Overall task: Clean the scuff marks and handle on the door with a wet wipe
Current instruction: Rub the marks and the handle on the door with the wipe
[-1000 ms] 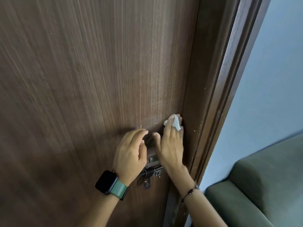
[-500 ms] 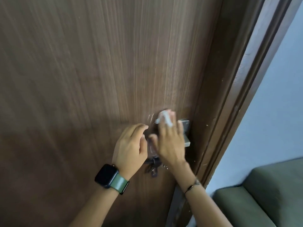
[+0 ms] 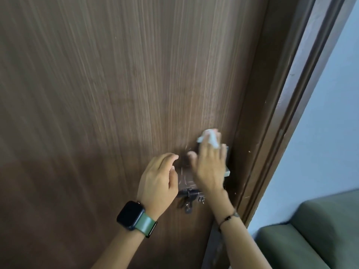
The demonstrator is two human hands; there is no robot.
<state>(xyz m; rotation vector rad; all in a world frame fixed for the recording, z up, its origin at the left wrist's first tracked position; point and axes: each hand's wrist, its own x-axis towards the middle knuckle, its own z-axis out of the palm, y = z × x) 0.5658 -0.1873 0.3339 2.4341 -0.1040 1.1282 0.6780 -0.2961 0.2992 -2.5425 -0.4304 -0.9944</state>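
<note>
A dark brown wooden door fills most of the view. My right hand presses a crumpled white wet wipe flat against the door just above the metal handle, which my hand mostly hides. Pale scuff marks show on the wood between my two hands. My left hand, with a watch on a green strap, rests on the door left of the handle with curled fingers and holds nothing. A dark latch with keys hangs below the handle.
The brown door frame runs up the right side, with small pale chips on it. Beyond it is a light blue wall. A green sofa stands at the bottom right, close to the frame.
My right hand with the wipe slid left across the door above the handle, then back to the right. The view tilted up and the metal handle came into sight. My left hand barely moved.
</note>
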